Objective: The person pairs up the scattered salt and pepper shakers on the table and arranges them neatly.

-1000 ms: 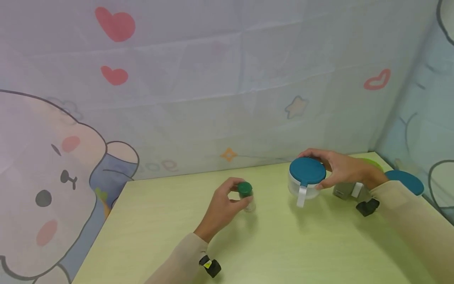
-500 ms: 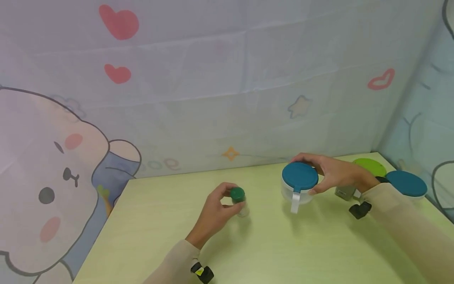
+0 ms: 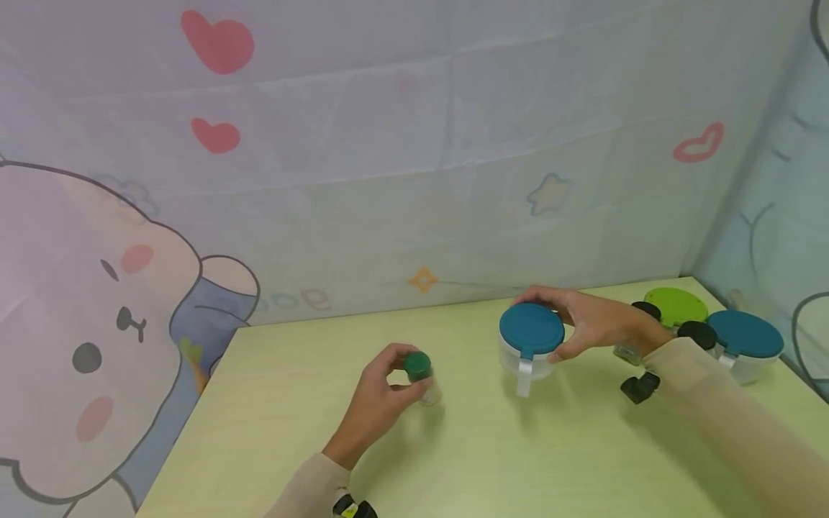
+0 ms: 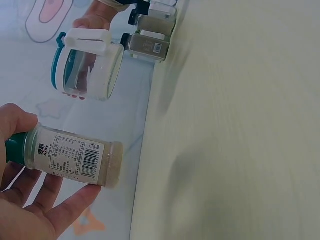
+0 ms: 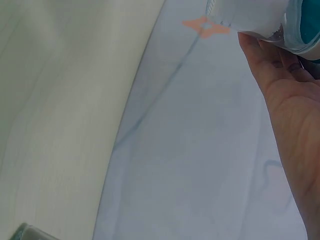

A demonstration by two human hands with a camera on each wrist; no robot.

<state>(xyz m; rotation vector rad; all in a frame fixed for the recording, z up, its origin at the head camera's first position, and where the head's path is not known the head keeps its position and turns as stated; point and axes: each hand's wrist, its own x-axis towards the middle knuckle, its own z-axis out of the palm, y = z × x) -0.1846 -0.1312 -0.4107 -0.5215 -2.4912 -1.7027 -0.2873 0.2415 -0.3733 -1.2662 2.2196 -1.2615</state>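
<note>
My left hand [image 3: 382, 388] grips a small clear spice bottle [image 4: 75, 157] by its upper part. The bottle has a green cap [image 3: 417, 365], a printed label with a barcode, and pale tan powder at its base. Held above the table, it casts a shadow below. To the right, my right hand [image 3: 592, 320] holds a clear round seasoning jar [image 4: 92, 70] around its side, with its blue lid [image 3: 531, 329] on top and its white handle toward me. The jar too is raised off the table. In the right wrist view only part of the jar [image 5: 250, 17] shows.
At the table's right end stand a second blue-lidded jar [image 3: 745, 334], a green lid [image 3: 676, 306] and black-capped bottles [image 3: 697, 333], partly behind the right forearm. A printed cloth [image 3: 363, 180] hangs along the back edge of the pale table [image 3: 272, 417].
Both hands have moved left and a little nearer the body, carrying the spice bottle and the seasoning jar along. The containers at the right have come out more from behind the right arm.
</note>
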